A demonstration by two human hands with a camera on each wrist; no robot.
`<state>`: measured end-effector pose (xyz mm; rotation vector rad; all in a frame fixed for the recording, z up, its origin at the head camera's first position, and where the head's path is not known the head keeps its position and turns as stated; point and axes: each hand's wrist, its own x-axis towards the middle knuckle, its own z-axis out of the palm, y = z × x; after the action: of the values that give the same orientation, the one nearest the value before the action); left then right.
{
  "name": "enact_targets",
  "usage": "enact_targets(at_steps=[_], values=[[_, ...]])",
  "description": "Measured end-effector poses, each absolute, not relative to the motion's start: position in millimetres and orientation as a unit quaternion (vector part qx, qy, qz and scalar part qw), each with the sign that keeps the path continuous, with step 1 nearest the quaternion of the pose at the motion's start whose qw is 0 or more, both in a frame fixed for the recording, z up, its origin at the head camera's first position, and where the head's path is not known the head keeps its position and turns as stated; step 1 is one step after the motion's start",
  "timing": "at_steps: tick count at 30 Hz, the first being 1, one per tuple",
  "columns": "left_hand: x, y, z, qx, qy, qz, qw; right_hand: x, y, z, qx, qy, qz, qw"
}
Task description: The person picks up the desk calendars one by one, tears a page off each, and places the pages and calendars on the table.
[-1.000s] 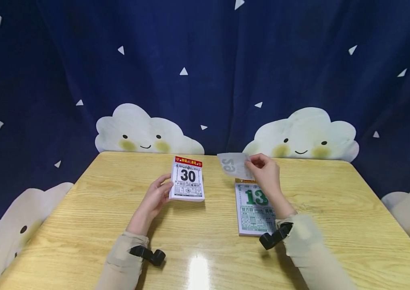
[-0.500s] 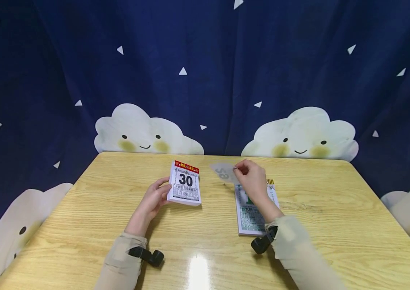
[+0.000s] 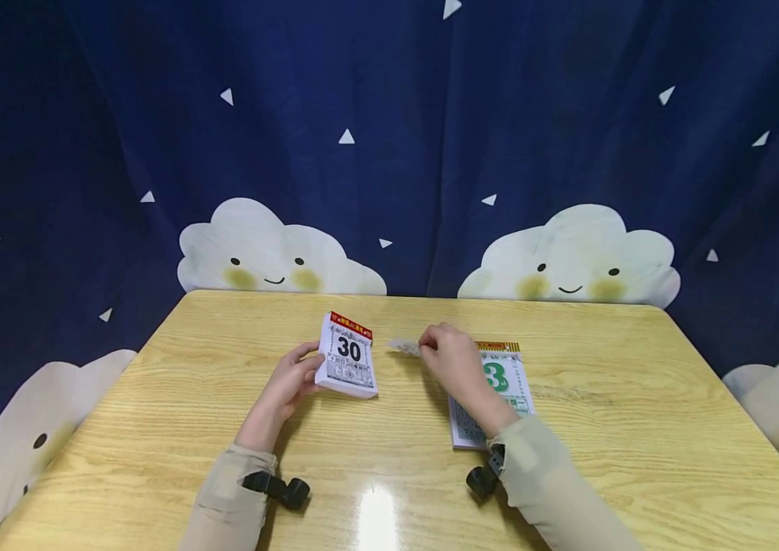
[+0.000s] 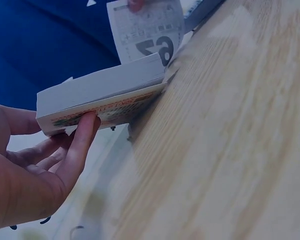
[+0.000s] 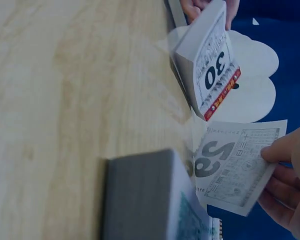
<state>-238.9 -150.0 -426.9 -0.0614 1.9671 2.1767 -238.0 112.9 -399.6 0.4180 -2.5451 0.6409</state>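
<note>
Left arm (image 3: 227,493): in a pale sleeve, slanting up and right from the bottom edge, left of the middle.
Left wrist (image 3: 259,430): bare, just above the sleeve's end.
Left hand (image 3: 291,380): a bit left of the middle, holding tight; in the left wrist view it sits at the lower left, fingers pointing up and right.
Right arm (image 3: 562,486): in a pale sleeve too, slanting up and left from the bottom edge, right of the middle.
Right wrist (image 3: 497,417): bare.
Right hand (image 3: 454,363): right of the middle, back up, thumb and bent fingers pinching.
Hands: apart.
</note>
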Motion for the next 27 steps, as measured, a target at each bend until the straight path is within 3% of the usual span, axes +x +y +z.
enact_targets(at_steps=[12,27], values=[[-241,-157,-422,-0.024,0.722,0.684,0.101,-227,95,-416,0.208,-0.946,0.139,0.205],[-242,-163,-425,-0.060,0.758,0.648,0.054,-218,78,-424,0.224,-0.963,0.107,0.101]])
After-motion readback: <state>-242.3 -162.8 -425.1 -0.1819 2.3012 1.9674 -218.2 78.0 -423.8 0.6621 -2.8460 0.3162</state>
